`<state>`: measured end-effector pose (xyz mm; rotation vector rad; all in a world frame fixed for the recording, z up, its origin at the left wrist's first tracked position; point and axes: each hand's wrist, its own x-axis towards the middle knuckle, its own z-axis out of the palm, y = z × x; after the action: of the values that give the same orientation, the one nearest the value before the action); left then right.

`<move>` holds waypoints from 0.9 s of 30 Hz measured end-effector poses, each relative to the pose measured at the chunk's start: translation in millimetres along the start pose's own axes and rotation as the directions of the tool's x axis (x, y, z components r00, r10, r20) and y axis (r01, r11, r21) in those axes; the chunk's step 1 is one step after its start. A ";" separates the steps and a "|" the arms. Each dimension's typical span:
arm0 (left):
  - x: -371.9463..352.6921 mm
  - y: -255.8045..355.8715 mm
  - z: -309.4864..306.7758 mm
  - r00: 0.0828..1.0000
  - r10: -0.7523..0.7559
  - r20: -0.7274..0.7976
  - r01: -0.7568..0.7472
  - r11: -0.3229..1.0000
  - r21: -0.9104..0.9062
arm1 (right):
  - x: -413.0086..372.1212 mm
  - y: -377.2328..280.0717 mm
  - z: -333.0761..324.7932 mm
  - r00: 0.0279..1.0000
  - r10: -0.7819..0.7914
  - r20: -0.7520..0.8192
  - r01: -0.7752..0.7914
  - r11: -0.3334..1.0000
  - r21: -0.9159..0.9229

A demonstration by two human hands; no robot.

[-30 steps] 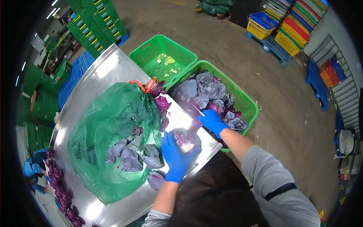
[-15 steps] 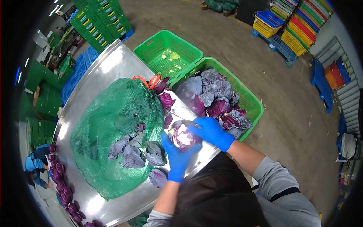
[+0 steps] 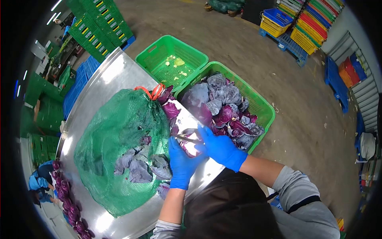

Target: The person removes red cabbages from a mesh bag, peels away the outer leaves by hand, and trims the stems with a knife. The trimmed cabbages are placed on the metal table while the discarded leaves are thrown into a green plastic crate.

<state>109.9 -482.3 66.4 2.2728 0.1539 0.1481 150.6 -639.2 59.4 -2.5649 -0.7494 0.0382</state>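
A red cabbage [image 3: 191,149] with pale cut patches sits between my hands at the near edge of the steel table [image 3: 104,85]. My left hand [image 3: 182,162] is closed around its near left side. My right hand [image 3: 223,150] grips a knife [image 3: 188,139], whose thin dark blade lies across the top of the cabbage; the handle is hidden in the fingers. Left of my hands, a green mesh sack [image 3: 113,159] with an orange drawstring is spread out, with loose outer leaves [image 3: 140,171] on it. More purple leaves [image 3: 172,110] lie along the table edge.
Beyond the table edge stand a green crate [image 3: 260,137] full of cabbage leaves and another green crate [image 3: 159,49] with a few pale scraps. A row of red cabbages [image 3: 63,191] lines the far left edge, near a person in blue [image 3: 36,181]. Stacked crates [image 3: 99,28] stand behind.
The knife blade now shows across the cabbage, where it was not visible before. My right hand has shifted slightly left, and the cabbage is more covered by my hands. The whole view has shifted a little.
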 end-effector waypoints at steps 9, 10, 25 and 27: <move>19.6 3.5 12.0 0.992 -0.128 0.009 0.125 0.977 0.170 | 43.6 27.3 0.4 0.989 0.022 0.146 -0.039 0.992 0.118; 20.5 7.8 9.8 0.992 -0.129 0.009 0.126 0.978 0.167 | 45.0 27.7 1.0 0.981 0.092 0.169 -0.119 0.980 0.158; -44.7 -21.3 -6.4 0.997 0.071 -0.027 -0.071 0.997 -0.006 | 40.1 100.4 24.2 0.845 0.457 0.279 -0.532 0.658 0.533; -38.4 -27.8 -12.5 0.995 0.089 0.035 -0.084 0.989 -0.125 | 47.3 100.4 6.3 0.737 0.594 0.322 -0.672 0.694 0.258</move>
<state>68.4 -461.2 51.2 2.1579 0.0238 0.1529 240.3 -686.7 14.2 -2.3438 0.1337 0.6301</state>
